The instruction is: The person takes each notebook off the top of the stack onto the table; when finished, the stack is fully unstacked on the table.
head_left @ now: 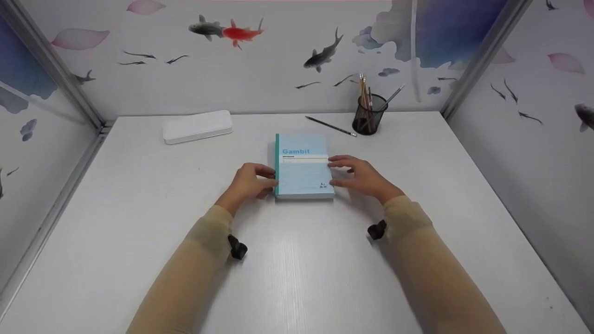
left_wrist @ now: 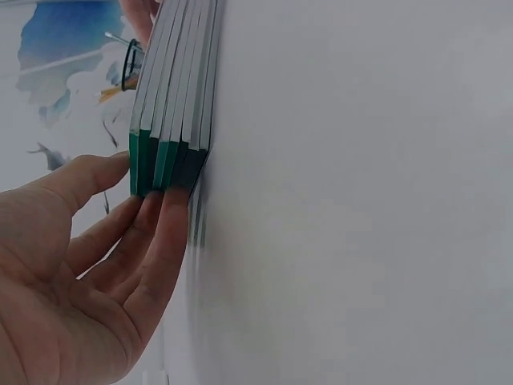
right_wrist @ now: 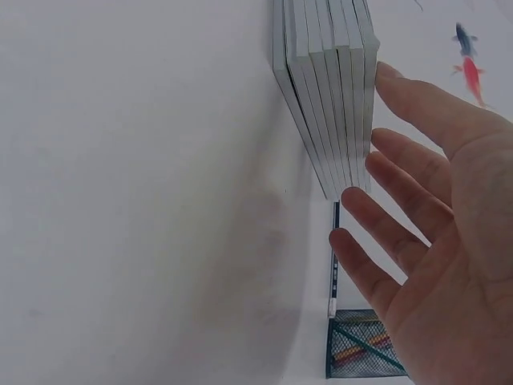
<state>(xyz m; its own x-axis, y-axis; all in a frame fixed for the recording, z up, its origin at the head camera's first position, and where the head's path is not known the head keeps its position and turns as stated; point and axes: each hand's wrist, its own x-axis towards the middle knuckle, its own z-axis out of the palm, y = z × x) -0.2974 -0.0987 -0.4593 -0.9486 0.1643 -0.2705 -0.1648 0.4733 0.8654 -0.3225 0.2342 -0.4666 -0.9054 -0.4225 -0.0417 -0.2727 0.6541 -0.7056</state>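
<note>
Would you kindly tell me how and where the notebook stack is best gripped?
Probably grip the stack by its long sides, from left and right: left hand at the spines, right hand at opposite edges. Its separate notebooks lie flat, so squeezing inward should keep them together.

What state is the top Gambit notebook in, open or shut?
Shut: the top Gambit notebook lies flat, its light blue front cover facing up.
</note>
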